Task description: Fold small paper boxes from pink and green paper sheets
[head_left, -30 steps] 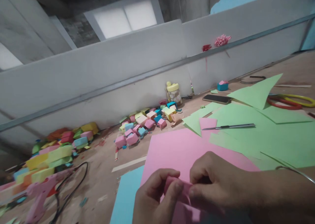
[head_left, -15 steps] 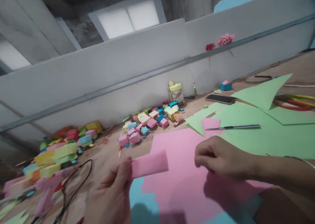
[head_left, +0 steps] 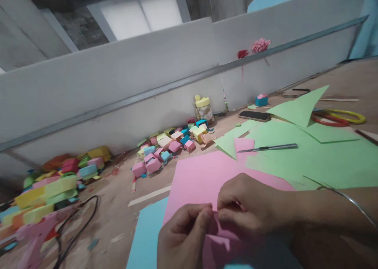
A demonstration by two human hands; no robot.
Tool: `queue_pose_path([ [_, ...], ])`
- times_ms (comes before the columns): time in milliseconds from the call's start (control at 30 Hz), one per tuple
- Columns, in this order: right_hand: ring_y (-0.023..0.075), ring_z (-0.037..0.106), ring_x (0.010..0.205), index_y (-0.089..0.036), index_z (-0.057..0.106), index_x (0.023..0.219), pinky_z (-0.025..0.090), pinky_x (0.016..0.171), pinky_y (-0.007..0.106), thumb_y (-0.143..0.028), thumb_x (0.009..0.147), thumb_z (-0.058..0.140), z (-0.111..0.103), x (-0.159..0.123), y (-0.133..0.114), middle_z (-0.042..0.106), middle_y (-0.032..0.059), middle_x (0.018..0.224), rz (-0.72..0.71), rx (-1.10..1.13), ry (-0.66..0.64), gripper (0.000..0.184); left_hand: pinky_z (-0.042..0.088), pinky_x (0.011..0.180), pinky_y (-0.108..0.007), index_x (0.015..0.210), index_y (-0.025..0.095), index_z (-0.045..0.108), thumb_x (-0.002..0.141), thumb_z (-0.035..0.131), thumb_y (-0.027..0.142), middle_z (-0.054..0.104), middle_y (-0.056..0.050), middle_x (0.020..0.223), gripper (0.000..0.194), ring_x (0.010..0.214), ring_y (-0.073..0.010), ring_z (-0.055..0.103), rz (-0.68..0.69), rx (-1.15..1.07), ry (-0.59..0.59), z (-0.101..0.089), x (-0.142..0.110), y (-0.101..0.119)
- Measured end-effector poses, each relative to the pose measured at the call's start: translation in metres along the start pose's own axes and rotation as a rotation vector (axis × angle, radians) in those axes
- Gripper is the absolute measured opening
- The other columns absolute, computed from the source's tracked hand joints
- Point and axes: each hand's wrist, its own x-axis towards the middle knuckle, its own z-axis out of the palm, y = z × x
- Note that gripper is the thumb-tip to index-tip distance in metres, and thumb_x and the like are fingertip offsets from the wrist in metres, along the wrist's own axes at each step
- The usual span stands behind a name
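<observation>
My left hand (head_left: pixel 186 231) is closed, its thumb and finger pinching a small pink paper piece (head_left: pixel 215 243) near the lower middle. Facing it, my right hand (head_left: pixel 251 202) has its fingertips curled onto the same piece, nearly touching the left fingertips. Much of the piece is hidden by the fingers. Under both hands lies a large pink sheet (head_left: pixel 191 174), partly over a blue sheet (head_left: pixel 144 229). Beyond the right hand, a craft knife (head_left: pixel 268 147) rests across a small pink scrap (head_left: pixel 243 143) and green paper (head_left: pixel 295 158).
A pile of small folded paper boxes (head_left: pixel 165 143) lies by the wall, with a larger colourful pile (head_left: pixel 59 182) at left. A pink glue gun (head_left: pixel 35 233) with black cord is at lower left. Scissors (head_left: pixel 333 119), a phone (head_left: pixel 254 115) and a yellow-lidded jar (head_left: pixel 203 109) stand farther back.
My left hand has moved right with the pink paper piece, and my right hand has come in to meet it and taken hold. The view has shifted slightly right.
</observation>
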Motion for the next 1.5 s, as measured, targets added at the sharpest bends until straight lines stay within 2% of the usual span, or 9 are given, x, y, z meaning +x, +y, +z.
queue_pose_path([
  [133,0.0095,0.049,0.057,-0.011,0.066,0.069,0.034,0.055,0.019,-0.011,0.078,0.051,-0.012,0.0,0.002,0.06,0.0024,0.063,0.027,-0.029,0.019,0.018,0.04,0.063,-0.021,0.064,0.017,0.066,0.069,0.071,0.039,0.055,0.004,0.059,0.023,0.062,-0.0121,0.047,-0.042,-0.077,0.175,-0.012,0.006,0.004],
  [367,0.0093,0.048,0.056,-0.014,0.062,0.064,0.034,0.053,0.019,-0.011,0.077,0.051,-0.033,0.007,0.016,0.059,-0.0007,0.061,0.102,-0.008,-0.07,0.017,0.036,0.053,-0.021,0.06,0.017,0.067,0.066,0.07,0.032,0.058,0.003,0.052,0.016,0.053,-0.0109,0.047,-0.05,0.103,0.034,-0.014,0.007,0.02],
  [667,0.0105,0.051,0.059,-0.014,0.058,0.069,0.036,0.055,0.021,-0.018,0.084,0.044,-0.027,0.011,0.015,0.059,0.0,0.064,0.145,0.021,0.241,0.022,0.034,0.042,-0.02,0.057,0.017,0.06,0.06,0.06,0.018,0.056,0.004,0.046,0.003,0.044,-0.0112,0.048,-0.109,0.22,-0.163,0.004,0.006,0.005],
  [800,0.0122,0.053,0.063,-0.014,0.063,0.089,0.038,0.055,0.021,-0.03,0.083,0.052,-0.028,0.011,0.013,0.063,0.0013,0.072,0.175,0.085,0.127,0.021,0.036,0.046,-0.021,0.056,0.018,0.058,0.061,0.065,0.023,0.055,0.005,0.046,0.01,0.045,-0.0106,0.047,-0.116,0.151,-0.092,0.004,0.005,0.008],
  [867,0.0106,0.053,0.057,-0.013,0.065,0.081,0.037,0.051,0.019,-0.022,0.077,0.056,-0.028,0.01,0.014,0.063,-0.0002,0.066,0.226,0.152,0.017,0.013,0.037,0.047,-0.021,0.057,0.018,0.058,0.062,0.064,0.024,0.057,0.004,0.047,0.011,0.046,-0.0108,0.049,-0.094,0.167,-0.09,0.002,0.005,0.009],
  [1033,0.0082,0.053,0.054,-0.012,0.063,0.064,0.037,0.05,0.016,-0.011,0.072,0.054,-0.019,0.006,0.012,0.061,-0.0015,0.058,0.164,0.212,-0.002,0.012,0.034,0.047,-0.022,0.068,0.016,0.066,0.064,0.061,0.026,0.062,0.001,0.055,0.011,0.049,-0.0125,0.052,-0.07,0.203,-0.292,0.007,0.001,0.007],
  [1200,0.0078,0.051,0.052,-0.012,0.064,0.065,0.037,0.048,0.016,-0.013,0.071,0.057,-0.015,0.004,0.012,0.057,-0.0022,0.056,0.175,0.283,-0.079,0.009,0.021,0.044,-0.022,0.048,0.015,0.057,0.068,0.059,0.034,0.04,0.005,0.044,0.027,0.044,-0.008,0.032,-0.185,0.124,-0.4,0.01,0.0,0.007],
  [1367,0.0079,0.048,0.048,-0.012,0.063,0.069,0.033,0.043,0.016,-0.017,0.072,0.054,-0.02,0.009,0.027,0.054,-0.0029,0.053,0.26,0.33,-0.186,0.011,0.021,0.044,-0.022,0.05,0.016,0.058,0.07,0.051,0.036,0.038,0.005,0.044,0.029,0.044,-0.0089,0.029,-0.09,0.313,-0.292,0.003,0.007,-0.002],
  [1500,0.0089,0.05,0.056,-0.013,0.066,0.071,0.036,0.052,0.018,-0.013,0.075,0.052,-0.015,0.012,0.036,0.057,-0.0011,0.061,0.126,0.017,-0.161,0.015,0.031,0.051,-0.025,0.057,0.019,0.067,0.069,0.053,0.026,0.05,0.002,0.051,0.019,0.051,-0.0138,0.044,0.057,0.541,-0.183,0.001,0.012,-0.008],
])
